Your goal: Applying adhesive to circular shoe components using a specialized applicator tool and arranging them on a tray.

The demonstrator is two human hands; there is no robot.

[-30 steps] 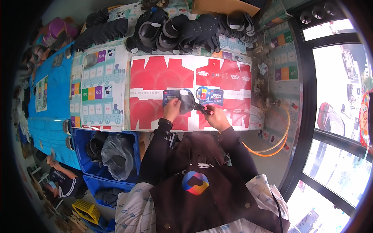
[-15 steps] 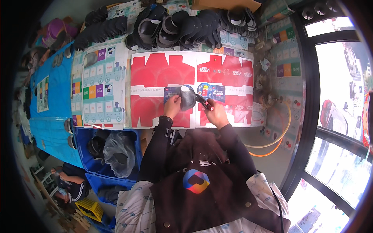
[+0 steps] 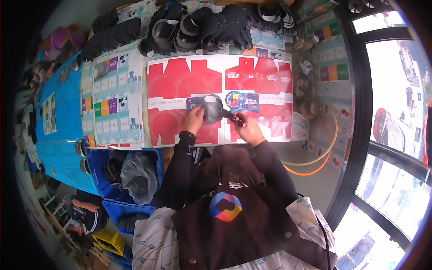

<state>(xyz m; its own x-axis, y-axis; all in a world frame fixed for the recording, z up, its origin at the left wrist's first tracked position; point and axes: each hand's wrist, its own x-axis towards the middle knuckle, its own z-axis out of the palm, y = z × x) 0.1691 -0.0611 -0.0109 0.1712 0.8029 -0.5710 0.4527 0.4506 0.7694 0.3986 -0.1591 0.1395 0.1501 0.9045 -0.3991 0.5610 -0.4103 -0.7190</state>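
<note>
My left hand (image 3: 194,119) pinches the left edge of a dark grey, rounded, cup-like piece (image 3: 211,111) with a pale patch at its top. At the piece's right edge is a small black hand tool (image 3: 231,117) with red on its handle ends; its exact kind is unclear. My right hand (image 3: 249,128) is closed around those handles. Both hands are over a flat red-and-white printed cardboard sheet (image 3: 184,83) on the table. Under the piece lies a dark blue printed patch (image 3: 249,102) of the sheet.
Stacks of similar black curved pieces (image 3: 225,27) line the table's far side. Left of the sheet is a pale printed sheet (image 3: 118,103), then a blue-covered table (image 3: 63,148). Blue crates (image 3: 101,180) stand below, one holding a clear plastic bag (image 3: 138,177). Another person (image 3: 87,211) is at lower left. A yellow-orange hose (image 3: 310,168) curves at right.
The grey piece has turned slightly and shifted left a little with my left hand. My right hand keeps its grip on the tool. The whole view has shifted slightly.
</note>
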